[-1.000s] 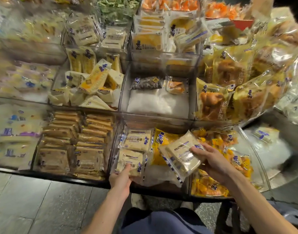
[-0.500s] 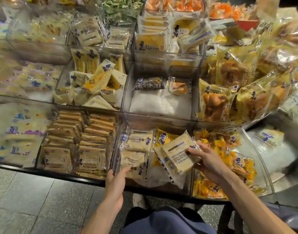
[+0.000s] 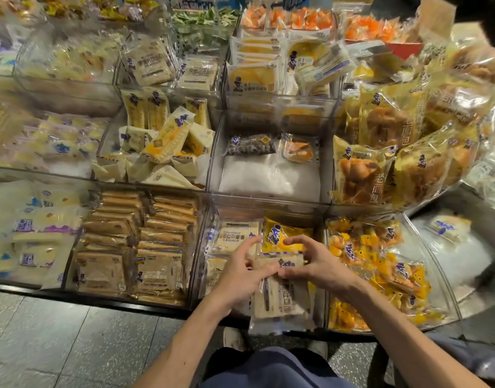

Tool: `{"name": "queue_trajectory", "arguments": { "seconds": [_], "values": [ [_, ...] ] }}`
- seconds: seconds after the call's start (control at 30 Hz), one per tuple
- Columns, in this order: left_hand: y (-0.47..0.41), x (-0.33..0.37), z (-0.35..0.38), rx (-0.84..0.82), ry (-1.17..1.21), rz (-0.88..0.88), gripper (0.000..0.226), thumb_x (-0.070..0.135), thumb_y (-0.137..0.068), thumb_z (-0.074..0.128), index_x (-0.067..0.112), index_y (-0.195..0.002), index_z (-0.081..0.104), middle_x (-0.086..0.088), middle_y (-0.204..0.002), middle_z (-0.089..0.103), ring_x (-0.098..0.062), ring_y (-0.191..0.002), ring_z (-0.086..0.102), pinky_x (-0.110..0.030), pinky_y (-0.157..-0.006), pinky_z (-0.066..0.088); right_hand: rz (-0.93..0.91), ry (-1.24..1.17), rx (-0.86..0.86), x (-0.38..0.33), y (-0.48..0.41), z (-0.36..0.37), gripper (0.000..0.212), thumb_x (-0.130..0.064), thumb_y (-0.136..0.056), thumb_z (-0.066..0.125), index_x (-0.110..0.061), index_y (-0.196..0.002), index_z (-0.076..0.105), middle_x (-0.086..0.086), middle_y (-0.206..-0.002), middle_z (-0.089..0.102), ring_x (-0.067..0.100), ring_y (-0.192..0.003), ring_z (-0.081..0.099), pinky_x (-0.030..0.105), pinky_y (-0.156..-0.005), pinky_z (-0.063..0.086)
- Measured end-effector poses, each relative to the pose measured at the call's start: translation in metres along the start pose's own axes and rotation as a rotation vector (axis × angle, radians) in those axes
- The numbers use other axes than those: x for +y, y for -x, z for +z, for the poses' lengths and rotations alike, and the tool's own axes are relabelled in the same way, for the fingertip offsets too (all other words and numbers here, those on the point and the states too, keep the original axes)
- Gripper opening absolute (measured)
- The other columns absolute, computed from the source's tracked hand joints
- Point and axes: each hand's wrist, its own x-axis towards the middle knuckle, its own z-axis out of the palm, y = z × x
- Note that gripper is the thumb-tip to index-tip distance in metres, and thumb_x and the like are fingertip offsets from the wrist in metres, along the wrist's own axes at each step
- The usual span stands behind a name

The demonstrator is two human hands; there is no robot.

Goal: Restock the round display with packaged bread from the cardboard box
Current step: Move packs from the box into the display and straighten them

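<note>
**Desk:** What did the frame show at the bread stand?

**Photographer:** A person stood at the front edge of the round display (image 3: 268, 201), both hands meeting over one clear-wrapped pack of pale sliced bread (image 3: 282, 292). The pack lay over the front-centre compartment, its lower end hanging past the display's near rim.

**Desk:** And the hands?

**Photographer:** The left hand (image 3: 240, 275) was curled against the pack's left edge, fingers partly closed and touching the wrapper. The right hand (image 3: 316, 264) bent over the top right corner, thumb and fingers loosely cupped on the film. Neither was clenched; both had contact with the pack.

**Desk:** Where was the cardboard box?

**Photographer:** Out of view.

**Desk:** How would the pack handle?

**Photographer:** By its look, light and soft. The film appeared glossy and likely slippery, and the slices inside would crush under a pinch. Holding it by the long edges, palms flat, seemed safer than gripping the sealed ends.

**Desk:** Neighbours?

**Photographer:** A matching white pack (image 3: 235, 236) lay just behind on the left, a yellow pack (image 3: 285, 233) beside it, touching the held one.
</note>
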Motion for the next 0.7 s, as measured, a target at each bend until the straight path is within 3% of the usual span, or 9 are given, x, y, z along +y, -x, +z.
{"name": "queue_trajectory", "arguments": {
  "seconds": [0.07, 0.2, 0.27, 0.33, 0.4, 0.53, 0.57, 0.63, 0.7],
  "values": [
    [-0.002, -0.009, -0.01, 0.11, 0.206, -0.038, 0.053, 0.032, -0.085, 0.077, 0.049, -0.128, 0.051, -0.002, -0.124, 0.062, -0.015, -0.108, 0.065, -0.041, -0.096, 0.052, 0.054, -0.104, 0.026, 0.0, 0.001, 0.001, 0.069, -0.033, -0.065, 0.086, -0.021, -0.124, 0.052, 0.011, -0.111, 0.072, 0.025, -0.094, 0.073, 0.041, -0.077, 0.061],
    [0.0, -0.021, -0.022, 0.433, 0.504, -0.066, 0.026, 0.019, -0.094, 0.066, 0.027, -0.117, 0.058, -0.007, -0.105, 0.071, -0.015, -0.081, 0.073, -0.029, -0.061, 0.058, 0.19, -0.27, -0.016, 0.006, 0.006, 0.014, 0.046, -0.032, -0.079, 0.079, -0.008, -0.114, 0.059, 0.015, -0.098, 0.075, 0.032, -0.085, 0.073, 0.036, -0.068, 0.058],
    [-0.003, -0.022, -0.019, 0.49, 0.58, -0.063, 0.029, 0.016, -0.096, 0.064, 0.023, -0.122, 0.056, -0.007, -0.105, 0.069, -0.014, -0.069, 0.072, -0.031, -0.059, 0.059, 0.164, -0.285, 0.045, 0.004, -0.005, 0.028, 0.038, -0.025, -0.082, 0.078, -0.003, -0.109, 0.063, 0.017, -0.099, 0.075, 0.029, -0.079, 0.073, 0.033, -0.064, 0.057],
    [-0.009, -0.019, -0.018, 0.514, 0.559, -0.019, 0.034, 0.017, -0.097, 0.062, 0.028, -0.128, 0.053, -0.003, -0.109, 0.067, -0.015, -0.068, 0.073, -0.037, -0.062, 0.061, 0.124, -0.236, 0.171, -0.004, -0.025, 0.038, 0.034, -0.02, -0.082, 0.079, -0.001, -0.107, 0.065, 0.016, -0.101, 0.075, 0.023, -0.075, 0.073, 0.033, -0.062, 0.058],
    [-0.019, -0.018, -0.025, 0.503, 0.423, 0.05, 0.045, 0.021, -0.097, 0.063, 0.034, -0.137, 0.048, 0.001, -0.122, 0.063, -0.013, -0.076, 0.074, -0.041, -0.066, 0.063, 0.079, -0.172, 0.273, -0.015, -0.047, 0.044, 0.03, -0.019, -0.083, 0.08, -0.003, -0.103, 0.065, 0.015, -0.094, 0.075, 0.019, -0.069, 0.072, 0.032, -0.06, 0.059],
    [-0.039, -0.016, -0.046, 0.369, 0.03, 0.087, 0.069, 0.032, -0.089, 0.073, 0.034, -0.149, 0.038, 0.006, -0.144, 0.046, -0.012, -0.092, 0.07, -0.021, -0.055, 0.057, 0.033, 0.043, 0.381, -0.025, -0.078, 0.047, 0.035, -0.022, -0.084, 0.08, -0.005, -0.109, 0.063, 0.004, -0.082, 0.069, 0.009, -0.06, 0.066, 0.024, -0.05, 0.055],
    [-0.043, -0.017, -0.052, 0.334, -0.105, 0.065, 0.074, 0.033, -0.087, 0.074, 0.032, -0.15, 0.036, 0.007, -0.143, 0.044, -0.013, -0.104, 0.064, -0.017, -0.059, 0.057, 0.04, 0.083, 0.394, -0.024, -0.084, 0.047, 0.036, -0.024, -0.083, 0.081, -0.006, -0.109, 0.064, 0.003, -0.082, 0.069, 0.01, -0.06, 0.066, 0.029, -0.053, 0.059],
    [-0.051, -0.022, -0.064, 0.288, -0.454, 0.033, 0.077, 0.036, -0.086, 0.075, 0.027, -0.152, 0.035, 0.005, -0.137, 0.045, -0.014, -0.118, 0.05, -0.021, -0.085, 0.051, 0.067, 0.149, 0.404, -0.022, -0.092, 0.05, 0.039, -0.028, -0.082, 0.082, -0.006, -0.109, 0.065, 0.006, -0.085, 0.072, 0.015, -0.065, 0.069, 0.039, -0.065, 0.063],
    [-0.056, -0.028, -0.07, 0.261, -0.684, 0.047, 0.07, 0.037, -0.088, 0.071, 0.022, -0.149, 0.04, 0.0, -0.13, 0.049, -0.011, -0.111, 0.049, -0.025, -0.092, 0.042, 0.085, 0.23, 0.402, -0.018, -0.098, 0.054, 0.039, -0.03, -0.081, 0.082, -0.009, -0.109, 0.067, 0.009, -0.09, 0.074, 0.019, -0.071, 0.073, 0.044, -0.07, 0.063]
  ]
}}
